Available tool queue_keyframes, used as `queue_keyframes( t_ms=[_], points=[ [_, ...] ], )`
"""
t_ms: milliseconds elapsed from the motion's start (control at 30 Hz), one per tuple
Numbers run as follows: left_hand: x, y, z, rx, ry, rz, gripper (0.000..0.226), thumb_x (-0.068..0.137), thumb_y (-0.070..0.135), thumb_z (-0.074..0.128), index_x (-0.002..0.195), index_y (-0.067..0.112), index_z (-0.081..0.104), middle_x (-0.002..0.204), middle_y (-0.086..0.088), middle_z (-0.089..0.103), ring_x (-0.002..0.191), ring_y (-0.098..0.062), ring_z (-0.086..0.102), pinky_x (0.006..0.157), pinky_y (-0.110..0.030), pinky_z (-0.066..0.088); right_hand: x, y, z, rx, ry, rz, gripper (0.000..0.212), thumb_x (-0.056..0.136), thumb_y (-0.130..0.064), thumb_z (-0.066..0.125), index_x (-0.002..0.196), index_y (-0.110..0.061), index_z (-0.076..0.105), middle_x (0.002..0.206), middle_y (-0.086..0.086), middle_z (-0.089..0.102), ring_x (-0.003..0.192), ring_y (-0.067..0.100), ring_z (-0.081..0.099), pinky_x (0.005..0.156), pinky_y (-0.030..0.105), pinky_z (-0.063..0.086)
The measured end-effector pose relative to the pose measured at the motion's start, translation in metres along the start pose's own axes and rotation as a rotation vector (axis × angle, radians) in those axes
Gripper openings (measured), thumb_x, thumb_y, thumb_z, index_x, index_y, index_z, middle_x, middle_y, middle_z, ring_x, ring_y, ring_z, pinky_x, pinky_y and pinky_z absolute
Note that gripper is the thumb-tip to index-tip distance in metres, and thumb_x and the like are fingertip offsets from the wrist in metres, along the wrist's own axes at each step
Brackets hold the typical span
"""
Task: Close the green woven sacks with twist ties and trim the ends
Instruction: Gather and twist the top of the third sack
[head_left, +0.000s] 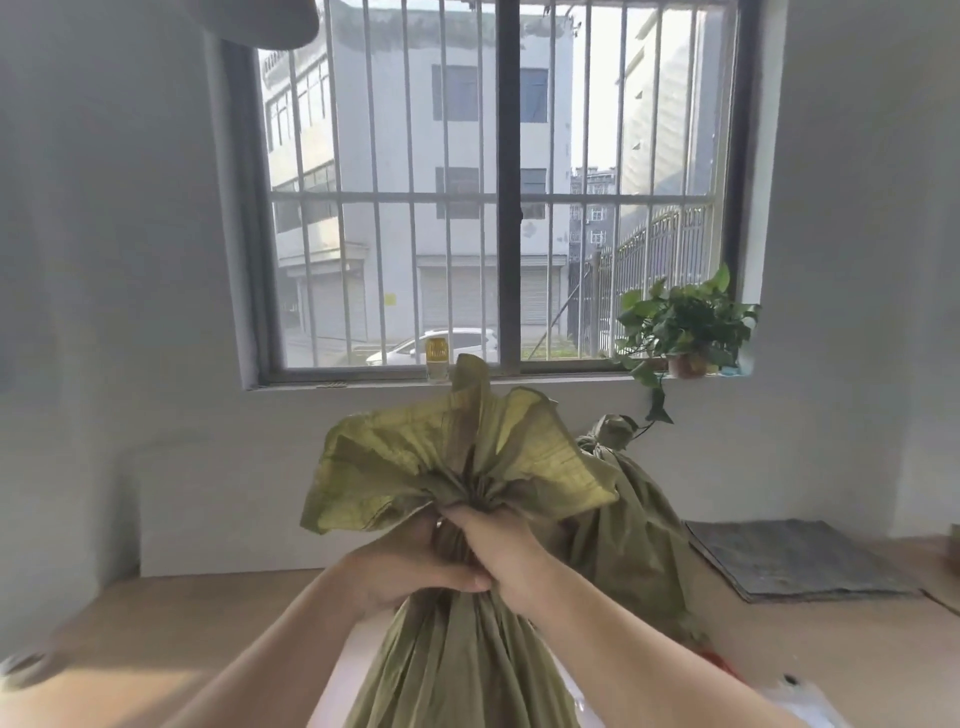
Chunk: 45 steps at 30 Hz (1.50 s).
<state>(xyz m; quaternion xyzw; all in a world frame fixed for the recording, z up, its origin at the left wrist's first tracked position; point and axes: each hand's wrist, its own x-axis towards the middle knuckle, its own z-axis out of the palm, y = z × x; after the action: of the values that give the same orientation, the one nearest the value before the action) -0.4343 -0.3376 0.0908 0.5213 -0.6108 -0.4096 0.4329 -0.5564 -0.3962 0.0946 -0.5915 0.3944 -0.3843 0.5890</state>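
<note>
Standing upright at the counter (156, 623), the green woven sack (457, 665) is gripped at its gathered neck by the left hand (410, 561) and right hand (501, 551), fingers curled round it; a second sack (639, 519) is seen just behind.

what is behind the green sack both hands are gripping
A second green sack stands behind it, to the right, neck bunched at the top; whether a tie holds it is unclear. The front sack covers its left side.
</note>
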Motion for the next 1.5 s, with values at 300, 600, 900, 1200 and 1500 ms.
queue_keyframes(
  t_ms=[300,600,900,1200,1500],
  points=[
    [0.003,-0.018,0.035,-0.044,0.298,0.044,0.062,0.077,0.012,0.089,0.131,0.005,0.058,0.118,-0.014,0.074,0.122,-0.028,0.067,0.095,-0.031,0.056,-0.015,-0.009,0.006,-0.510,0.026,-0.074,0.071,0.101,-0.059,0.048,0.160,-0.022,0.034,0.164,0.003,0.038,0.151,0.026,0.034,0.127,0.040,0.019],
    [0.014,-0.080,0.067,0.022,0.575,0.046,0.021,0.087,-0.010,0.064,0.086,0.012,0.062,0.075,0.005,0.061,0.063,0.001,0.057,0.055,-0.009,0.043,-0.023,0.014,0.020,-0.353,-0.063,-0.144,0.041,0.101,-0.045,0.056,0.080,-0.012,0.071,0.069,-0.012,0.064,0.054,-0.015,0.057,0.080,0.017,0.043],
    [0.011,-0.175,0.098,-0.110,0.542,-0.089,0.017,0.085,-0.003,0.067,0.083,0.014,0.068,0.078,-0.001,0.071,0.071,-0.013,0.065,0.068,-0.030,0.051,0.009,0.058,0.028,-0.047,0.052,0.029,0.044,0.093,-0.056,0.056,0.066,-0.021,0.056,0.053,-0.002,0.046,0.053,0.019,0.043,0.063,0.035,0.040],
    [0.017,-0.217,0.124,-0.267,0.538,-0.176,0.048,0.093,0.039,0.073,0.074,-0.002,0.056,0.058,-0.001,0.048,0.055,-0.019,0.044,0.057,-0.035,0.039,0.031,0.073,0.010,-0.061,-0.004,0.125,0.043,0.099,-0.035,0.059,0.059,-0.020,0.052,0.053,-0.002,0.051,0.045,0.015,0.044,0.059,0.031,0.042],
    [0.038,-0.227,0.125,0.038,0.533,-0.242,0.046,0.099,0.027,0.056,0.059,0.013,0.039,0.050,0.002,0.036,0.049,-0.019,0.031,0.050,-0.033,0.027,0.056,0.082,-0.007,-0.094,0.096,0.085,0.039,0.087,-0.035,0.077,0.069,-0.030,0.043,0.069,-0.009,0.045,0.064,0.011,0.042,0.063,0.025,0.037]
  ],
)
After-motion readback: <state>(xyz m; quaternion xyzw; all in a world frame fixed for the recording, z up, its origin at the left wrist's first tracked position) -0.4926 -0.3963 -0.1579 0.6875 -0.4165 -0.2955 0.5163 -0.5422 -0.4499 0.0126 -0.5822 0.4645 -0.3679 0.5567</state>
